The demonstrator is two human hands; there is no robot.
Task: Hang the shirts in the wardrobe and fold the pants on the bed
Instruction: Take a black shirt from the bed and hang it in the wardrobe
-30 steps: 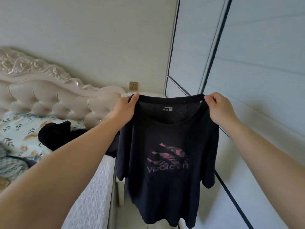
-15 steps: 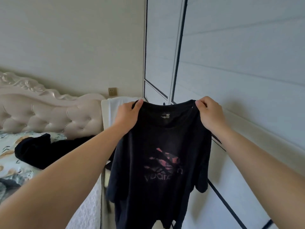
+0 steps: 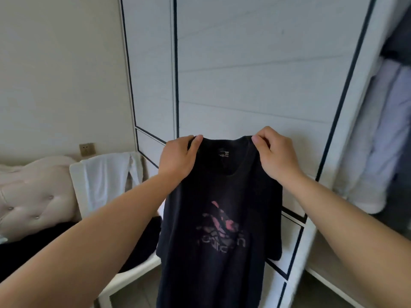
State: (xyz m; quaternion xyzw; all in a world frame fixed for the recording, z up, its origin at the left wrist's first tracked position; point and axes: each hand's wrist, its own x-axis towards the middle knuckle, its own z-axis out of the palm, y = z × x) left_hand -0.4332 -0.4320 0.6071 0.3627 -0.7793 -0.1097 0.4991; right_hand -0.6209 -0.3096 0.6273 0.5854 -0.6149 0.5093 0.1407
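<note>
Hanging step in hand, not yet near its end. Holds a black shirt [image 3: 213, 230] up by the shoulders, printed front facing the head. Left hand [image 3: 178, 158] pinching the cloth just left of the collar between thumb and curled fingers; right hand [image 3: 273, 156] pinching it just right of the collar the same way. Hangs free below both hands, in front of the closed wardrobe door [image 3: 255, 74]. No hanger to be seen in either hand or in the shirt.

Next calls for carrying the shirt on past the right hand to the open wardrobe section [image 3: 389, 130], where pale clothes hang, and for getting a hanger into the collar. Probably means letting go with one hand while the other keeps its pinch. Cannot tell whether a spare hanger waits inside: too blurred.

Against a second ago: turned away from the bed [image 3: 33, 196], now far out to the left of the left hand, with dark clothes [image 3: 22, 247] lying on it. Open section newly in view beyond the right hand. Hands drawn closer together, nearer the collar; same pinch on both sides.
</note>
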